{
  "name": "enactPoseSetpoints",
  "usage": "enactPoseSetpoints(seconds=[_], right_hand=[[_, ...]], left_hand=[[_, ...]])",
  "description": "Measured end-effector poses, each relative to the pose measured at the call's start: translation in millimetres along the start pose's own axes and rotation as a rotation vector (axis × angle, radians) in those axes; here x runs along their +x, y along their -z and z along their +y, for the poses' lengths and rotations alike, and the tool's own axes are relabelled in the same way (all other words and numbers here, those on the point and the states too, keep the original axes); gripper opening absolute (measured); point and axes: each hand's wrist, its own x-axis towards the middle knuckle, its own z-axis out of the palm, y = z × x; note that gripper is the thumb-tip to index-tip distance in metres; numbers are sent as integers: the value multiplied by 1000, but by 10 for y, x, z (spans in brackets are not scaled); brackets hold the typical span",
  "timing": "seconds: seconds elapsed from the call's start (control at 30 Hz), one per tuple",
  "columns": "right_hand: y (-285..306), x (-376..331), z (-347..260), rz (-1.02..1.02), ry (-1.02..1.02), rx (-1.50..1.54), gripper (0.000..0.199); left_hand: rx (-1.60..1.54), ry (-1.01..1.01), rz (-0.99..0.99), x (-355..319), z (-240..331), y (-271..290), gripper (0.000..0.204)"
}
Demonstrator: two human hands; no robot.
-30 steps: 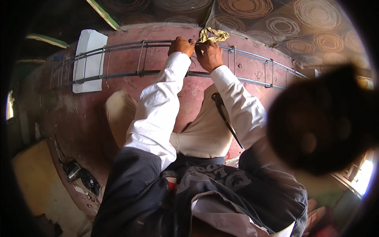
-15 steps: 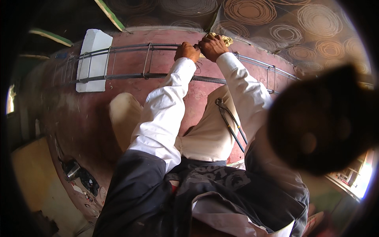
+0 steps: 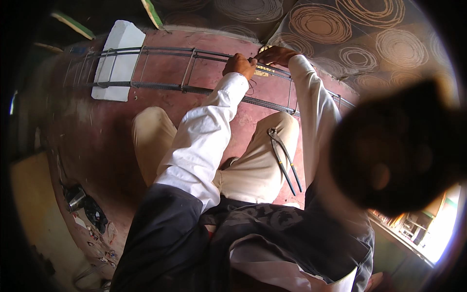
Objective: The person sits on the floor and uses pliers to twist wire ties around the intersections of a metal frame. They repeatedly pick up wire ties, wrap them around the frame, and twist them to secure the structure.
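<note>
A long cage of steel rebar (image 3: 160,85), with thin stirrups around its bars, lies across in front of me. My left hand (image 3: 240,66) is closed at its upper bars, fingertips pinched together. My right hand (image 3: 276,56) meets it from the right, fingers bent down over the same bars; what either hand grips is hidden. A thin dark wire (image 3: 251,86) dangles below the left hand. Just under the right hand, behind the bars, shows a yellow patterned thing (image 3: 264,71). Long-handled pincers (image 3: 281,158) rest on my right thigh, jaws pointing away from me.
A white block (image 3: 116,63) lies at the cage's left part, with the bars passing over it. Patterned sheeting (image 3: 335,34) covers the far right. A black bag (image 3: 95,214) and a metal cup (image 3: 76,199) lie at the lower left. A dark blurred shape hides much of the right side.
My right hand has turned and bent lower over the bars, its wrist now further right. The yellow thing shows more below it. The whole view has shifted slightly.
</note>
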Motion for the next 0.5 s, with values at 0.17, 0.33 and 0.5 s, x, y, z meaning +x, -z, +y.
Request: enactPoseSetpoints(seconds=[0.17,0.33,0.5], right_hand=[[133,274,395,-14,342,-436,25],[134,315,273,-40,233,-362,30],[75,64,-87,-12,116,-271,36]], left_hand=[[-5,-4,7,-69,64,-6,52],[62,-26,18,62,-38,-79,49],[44,-43,28,91,-58,-112,50]])
